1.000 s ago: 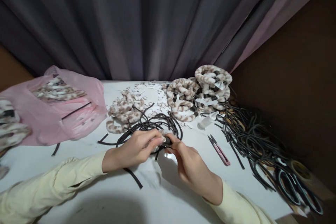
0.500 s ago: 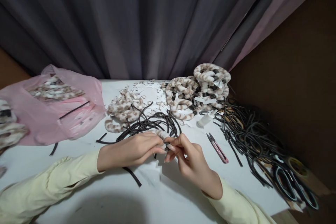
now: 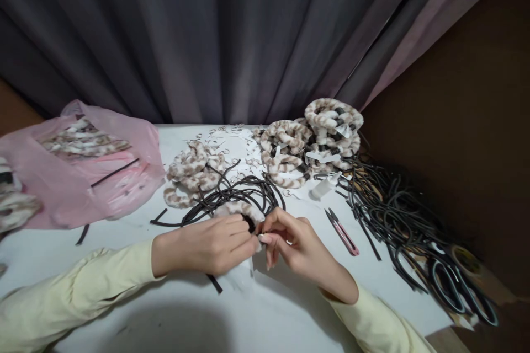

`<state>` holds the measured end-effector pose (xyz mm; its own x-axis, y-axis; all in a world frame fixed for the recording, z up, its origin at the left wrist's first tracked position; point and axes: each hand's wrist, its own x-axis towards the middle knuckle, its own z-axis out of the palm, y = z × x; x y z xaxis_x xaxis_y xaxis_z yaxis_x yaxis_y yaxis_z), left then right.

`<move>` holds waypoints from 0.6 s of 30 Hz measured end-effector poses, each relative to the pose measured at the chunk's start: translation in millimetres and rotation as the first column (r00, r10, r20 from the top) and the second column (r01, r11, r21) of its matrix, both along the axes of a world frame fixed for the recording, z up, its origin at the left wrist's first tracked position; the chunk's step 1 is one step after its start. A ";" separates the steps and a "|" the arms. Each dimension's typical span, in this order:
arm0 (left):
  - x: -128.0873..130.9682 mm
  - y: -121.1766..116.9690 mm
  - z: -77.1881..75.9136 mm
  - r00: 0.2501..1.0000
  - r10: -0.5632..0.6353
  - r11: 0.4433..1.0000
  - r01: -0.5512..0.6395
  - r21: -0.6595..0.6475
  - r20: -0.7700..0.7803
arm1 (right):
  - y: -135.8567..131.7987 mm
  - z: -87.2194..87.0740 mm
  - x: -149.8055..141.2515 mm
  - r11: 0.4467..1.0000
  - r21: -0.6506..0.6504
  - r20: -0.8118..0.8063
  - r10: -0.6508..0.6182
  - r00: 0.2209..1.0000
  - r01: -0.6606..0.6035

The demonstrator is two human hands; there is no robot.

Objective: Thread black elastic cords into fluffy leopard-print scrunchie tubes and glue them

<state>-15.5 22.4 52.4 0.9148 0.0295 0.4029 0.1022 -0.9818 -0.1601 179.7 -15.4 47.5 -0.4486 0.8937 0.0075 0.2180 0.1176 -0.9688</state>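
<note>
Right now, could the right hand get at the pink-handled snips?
Probably yes: the pink-handled snips lie on the white tabletop to the right of the right hand, with nothing visible between, though it is busy at the fuzzy piece.

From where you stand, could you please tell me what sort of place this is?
Probably a small handcraft workspace: fuzzy spotted rings are stacked on the table, near a heap of black cords and pink snips.
</note>
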 end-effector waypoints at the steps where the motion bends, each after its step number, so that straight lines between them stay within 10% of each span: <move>1: 0.3 0.1 1.2 1.000 -0.023 0.999 0.023 0.031 0.009 | 0.7 0.6 0.5 1.000 -0.020 -0.003 0.005 1.000 -0.005; 8: 0.8 8.0 6.0 0.980 -0.193 0.976 0.196 0.092 -0.045 | 8.1 2.2 6.1 0.985 -0.108 0.044 0.137 0.990 -0.131; 15: 5.3 18.4 6.3 0.927 -0.358 0.928 0.340 -0.150 -0.110 | 35.3 -9.4 7.5 0.747 -0.544 -0.205 0.325 0.923 -0.383; 18: 7.5 20.8 4.4 0.928 -0.360 0.899 0.318 -0.300 -0.094 | 39.2 -16.2 7.1 0.756 -0.548 -0.216 0.285 0.934 -0.357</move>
